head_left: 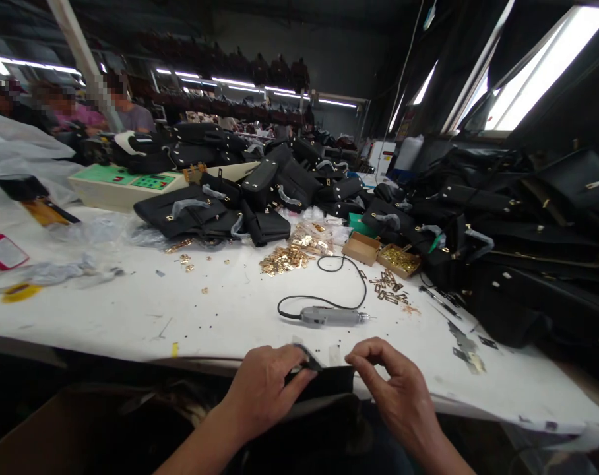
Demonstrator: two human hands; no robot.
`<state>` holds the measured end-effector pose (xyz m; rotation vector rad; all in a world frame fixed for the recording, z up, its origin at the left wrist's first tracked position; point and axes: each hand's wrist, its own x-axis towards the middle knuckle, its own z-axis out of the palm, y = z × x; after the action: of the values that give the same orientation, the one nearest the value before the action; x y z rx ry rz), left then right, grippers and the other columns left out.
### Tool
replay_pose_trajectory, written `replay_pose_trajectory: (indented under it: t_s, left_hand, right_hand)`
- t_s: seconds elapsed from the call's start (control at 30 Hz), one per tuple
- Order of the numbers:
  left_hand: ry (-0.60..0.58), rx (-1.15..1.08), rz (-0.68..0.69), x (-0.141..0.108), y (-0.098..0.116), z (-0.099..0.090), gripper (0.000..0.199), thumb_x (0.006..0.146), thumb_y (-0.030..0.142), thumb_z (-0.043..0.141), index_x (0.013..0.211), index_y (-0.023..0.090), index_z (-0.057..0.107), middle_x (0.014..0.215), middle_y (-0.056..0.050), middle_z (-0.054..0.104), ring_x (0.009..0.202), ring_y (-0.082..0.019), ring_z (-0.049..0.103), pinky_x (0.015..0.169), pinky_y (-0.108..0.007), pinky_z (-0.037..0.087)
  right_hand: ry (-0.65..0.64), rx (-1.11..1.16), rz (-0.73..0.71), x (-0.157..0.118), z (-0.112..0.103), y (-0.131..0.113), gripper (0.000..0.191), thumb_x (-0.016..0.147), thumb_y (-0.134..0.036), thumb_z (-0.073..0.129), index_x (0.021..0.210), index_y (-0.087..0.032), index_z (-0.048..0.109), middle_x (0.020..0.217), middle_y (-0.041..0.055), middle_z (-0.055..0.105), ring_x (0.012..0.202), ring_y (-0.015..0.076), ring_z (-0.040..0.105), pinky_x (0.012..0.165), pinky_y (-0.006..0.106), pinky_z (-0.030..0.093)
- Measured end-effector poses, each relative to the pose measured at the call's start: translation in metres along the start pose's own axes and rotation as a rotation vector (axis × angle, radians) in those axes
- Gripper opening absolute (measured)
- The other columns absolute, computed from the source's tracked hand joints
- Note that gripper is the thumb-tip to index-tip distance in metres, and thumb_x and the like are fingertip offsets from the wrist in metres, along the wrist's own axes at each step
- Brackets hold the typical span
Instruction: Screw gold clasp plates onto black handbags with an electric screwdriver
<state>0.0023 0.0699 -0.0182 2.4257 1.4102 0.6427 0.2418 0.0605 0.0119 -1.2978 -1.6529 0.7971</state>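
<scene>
One black piece (333, 381) at the worktop's (106, 320) near edge: left hand (266, 384) pinching its left side, right hand (396, 382) pinching the right corner. Tips?

I'd keep both pinches light and that top edge level, so it doesn't crease imo. Any branding?

None I can read. Past the grey corded tool (334, 316), any lettering on the green panel (154, 181) or red-and-white item (5, 251) is too small, sorry.
</scene>
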Motion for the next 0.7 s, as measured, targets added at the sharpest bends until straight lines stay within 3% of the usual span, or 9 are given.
replay_pose_trajectory:
  t_s: [0.2,0.33,0.43,0.53,0.7]
  left_hand:
    - [0.012,0.046,0.104,0.003,0.003,-0.003,0.022,0.103,0.034,0.048,0.111,0.027,0.067,0.094,-0.001,0.073,0.081,-0.020,0.067,0.072,-0.033,0.041]
    - [-0.007,0.129,0.082,-0.001,0.005,-0.007,0.018,0.100,0.024,0.048,0.099,0.024,0.067,0.086,-0.002,0.070,0.078,-0.022,0.064,0.070,-0.036,0.039]
    - [-0.004,0.168,0.087,-0.004,0.005,-0.009,0.018,0.099,0.020,0.049,0.092,0.023,0.066,0.083,-0.002,0.068,0.075,-0.022,0.062,0.069,-0.036,0.038]
    - [0.007,0.170,0.078,-0.002,0.004,-0.009,0.017,0.099,0.021,0.050,0.092,0.024,0.065,0.084,-0.001,0.067,0.075,-0.021,0.062,0.068,-0.036,0.038]
    - [-0.009,0.147,0.089,0.000,0.000,-0.005,0.013,0.098,0.023,0.053,0.097,0.024,0.067,0.087,-0.001,0.069,0.079,-0.022,0.064,0.070,-0.037,0.041]
  right_hand:
    - [-0.154,0.069,-0.095,0.009,0.014,-0.003,0.024,0.094,-0.033,0.066,0.116,-0.025,0.073,0.108,0.0073,0.069,0.089,0.0188,0.067,0.074,0.029,0.054]
    - [-0.329,0.062,-0.105,0.016,0.026,-0.014,0.020,0.094,-0.024,0.067,0.111,-0.028,0.076,0.100,0.0028,0.070,0.091,0.0164,0.066,0.085,0.029,0.053]
    - [-0.390,-0.001,-0.135,0.015,0.030,-0.018,0.012,0.092,-0.019,0.068,0.098,-0.026,0.076,0.096,0.0010,0.069,0.092,0.0159,0.066,0.085,0.027,0.050]
    - [-0.308,-0.047,-0.192,0.013,0.034,-0.018,0.008,0.093,-0.019,0.066,0.088,-0.023,0.070,0.090,0.0008,0.068,0.085,0.0155,0.064,0.079,0.026,0.049]
    - [0.110,-0.028,-0.023,0.014,0.023,-0.021,0.014,0.095,-0.035,0.063,0.092,-0.022,0.067,0.079,0.0019,0.068,0.074,0.0188,0.066,0.070,0.029,0.051]
